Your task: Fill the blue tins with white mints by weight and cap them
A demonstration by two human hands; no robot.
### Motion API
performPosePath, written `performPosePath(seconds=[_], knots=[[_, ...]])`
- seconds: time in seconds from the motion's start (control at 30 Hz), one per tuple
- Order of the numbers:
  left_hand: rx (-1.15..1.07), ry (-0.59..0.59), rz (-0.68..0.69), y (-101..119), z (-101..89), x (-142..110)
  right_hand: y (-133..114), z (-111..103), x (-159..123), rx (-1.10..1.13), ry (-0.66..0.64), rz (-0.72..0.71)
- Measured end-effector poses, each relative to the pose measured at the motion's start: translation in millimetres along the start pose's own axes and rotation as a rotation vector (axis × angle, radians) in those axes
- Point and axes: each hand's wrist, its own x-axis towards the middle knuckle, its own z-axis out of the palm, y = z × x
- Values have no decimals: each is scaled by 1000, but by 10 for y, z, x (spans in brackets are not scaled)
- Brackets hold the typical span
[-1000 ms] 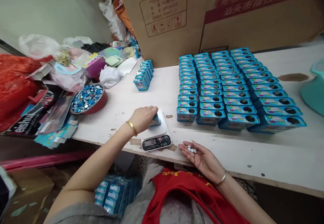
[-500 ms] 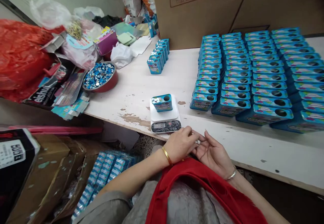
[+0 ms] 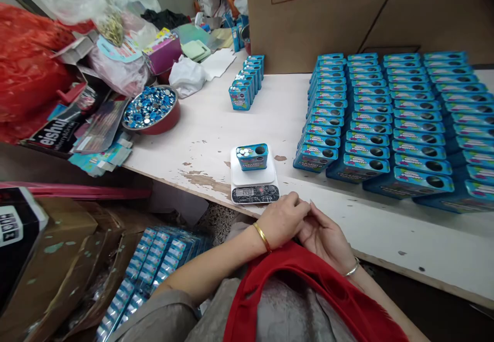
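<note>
My left hand (image 3: 287,220), with a gold bangle at its wrist, is closed, its fingertips curled against my right hand. My right hand (image 3: 328,239) wears a silvery bracelet and is cupped with the palm turned up, thumb touching the left fingers. Whatever lies between the fingers is hidden now; small white pellets showed there a moment ago. Just beyond both hands sits a white digital scale (image 3: 255,195) with its display lit. On its platform stands a small blue box (image 3: 253,163), upright, with white pellets on its top and a dark round hole.
Rows of blue boxes (image 3: 401,146) fill the table's right side. A short row of blue boxes (image 3: 241,100) stands farther back. At left are a red bowl (image 3: 170,120) of shiny blue and silver pieces and a red plastic bag (image 3: 31,74). Cardboard (image 3: 316,33) rises behind.
My hands have drawn closer together, covering the white pellets between them. The scale's display now reads about 1490, different from before. The view has shifted slightly.
</note>
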Motion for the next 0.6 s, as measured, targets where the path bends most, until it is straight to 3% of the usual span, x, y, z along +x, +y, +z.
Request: performPosePath(seconds=[0.13, 0.23, 0.33, 0.5, 0.6], knots=[[-39, 19, 1, -66, -38, -11, 18, 35, 61, -34, 14, 7], [-104, 111, -12, -132, -177, -22, 9, 224, 62, -103, -28, 0], [-149, 228, -18, -237, -465, 25, -41, 622, 35, -210, -106, -92], [-232, 589, -59, -527, -999, 231, -149, 1419, 130, -338, -257, -255], [-212, 587, -135, -703, -1137, 321, -181, 1649, 288, -411, -275, -256]])
